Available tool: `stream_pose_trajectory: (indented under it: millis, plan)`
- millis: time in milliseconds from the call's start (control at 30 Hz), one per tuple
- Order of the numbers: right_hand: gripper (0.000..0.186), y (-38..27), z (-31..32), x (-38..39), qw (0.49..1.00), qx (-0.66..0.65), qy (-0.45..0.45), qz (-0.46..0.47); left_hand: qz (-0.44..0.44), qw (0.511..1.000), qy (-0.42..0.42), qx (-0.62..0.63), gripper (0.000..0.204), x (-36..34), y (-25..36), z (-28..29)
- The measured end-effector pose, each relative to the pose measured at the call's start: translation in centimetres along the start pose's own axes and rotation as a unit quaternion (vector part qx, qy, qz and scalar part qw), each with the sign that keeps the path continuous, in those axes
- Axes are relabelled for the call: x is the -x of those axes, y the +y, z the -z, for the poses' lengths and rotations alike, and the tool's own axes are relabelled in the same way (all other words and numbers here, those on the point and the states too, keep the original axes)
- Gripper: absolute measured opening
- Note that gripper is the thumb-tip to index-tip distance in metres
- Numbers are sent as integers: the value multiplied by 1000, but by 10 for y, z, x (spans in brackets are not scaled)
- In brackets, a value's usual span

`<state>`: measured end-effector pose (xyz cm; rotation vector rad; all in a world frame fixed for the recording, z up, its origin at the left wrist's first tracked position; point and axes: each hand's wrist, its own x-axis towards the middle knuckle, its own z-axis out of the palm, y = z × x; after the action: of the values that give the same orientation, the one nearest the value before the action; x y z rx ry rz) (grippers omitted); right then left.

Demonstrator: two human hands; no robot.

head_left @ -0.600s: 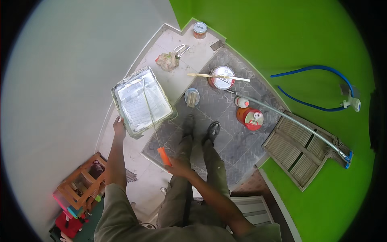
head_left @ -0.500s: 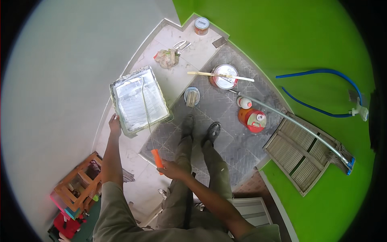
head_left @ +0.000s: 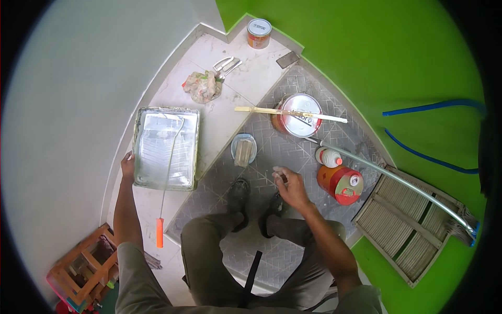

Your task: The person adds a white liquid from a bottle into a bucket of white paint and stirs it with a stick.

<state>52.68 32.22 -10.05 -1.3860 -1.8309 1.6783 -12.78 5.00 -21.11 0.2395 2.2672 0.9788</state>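
Observation:
My left hand [head_left: 127, 166] grips the left edge of a paint tray [head_left: 196, 157], which holds wet whitish paint over its ribbed slope. A paint roller with a thin wire frame [head_left: 170, 167] lies across the tray, its orange handle [head_left: 160, 233] jutting past the near rim. No hand is on the roller. My right hand [head_left: 294, 191] hovers over the grey tiles above my shoes, fingers loosely bent with a gap at the thumb, and nothing visible in it. Nearest to it are a pale blue oval dish [head_left: 253, 144] with a greyish block [head_left: 243, 153] and a red tin [head_left: 340, 183].
A paint can [head_left: 300, 128] has a long paint-smeared stick [head_left: 261, 110] across its lid. Beside it are a white bottle [head_left: 328, 156] and a metal pole [head_left: 387, 174]. A slatted wooden panel [head_left: 402, 225] leans right. Crumpled plastic [head_left: 203, 88] and another can [head_left: 259, 34] sit farther off.
The tray has come down and turned straighter at the left. My right hand has let go of the roller handle and moved right. My knees are now bent wider apart.

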Motion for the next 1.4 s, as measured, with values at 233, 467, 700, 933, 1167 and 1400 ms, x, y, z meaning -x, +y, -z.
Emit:
stream_pose_trajectory:
  millis: [233,467,700,933,1167,1400]
  plan:
    - [39,12,29,-63,950,250,-136,131,-23,998,53,-15,38,-42,-48,-58]
    - [44,-6,34,-84,895,353,-155,224,-69,989,85,-97,47,-116,-94,-19]
    - [27,-11,44,-58,889,347,-64,290,-144,968,169,-115,59,-134,-63,-69]
    - [44,-16,54,-43,892,373,-84,240,-508,853,-54,-106,40,36,198,-242]
    - [46,-44,56,-28,909,343,-18,235,-648,641,-230,-341,66,154,301,-396]
    - [47,-40,60,-45,907,346,-24,240,-595,627,-278,-419,51,146,275,-475]
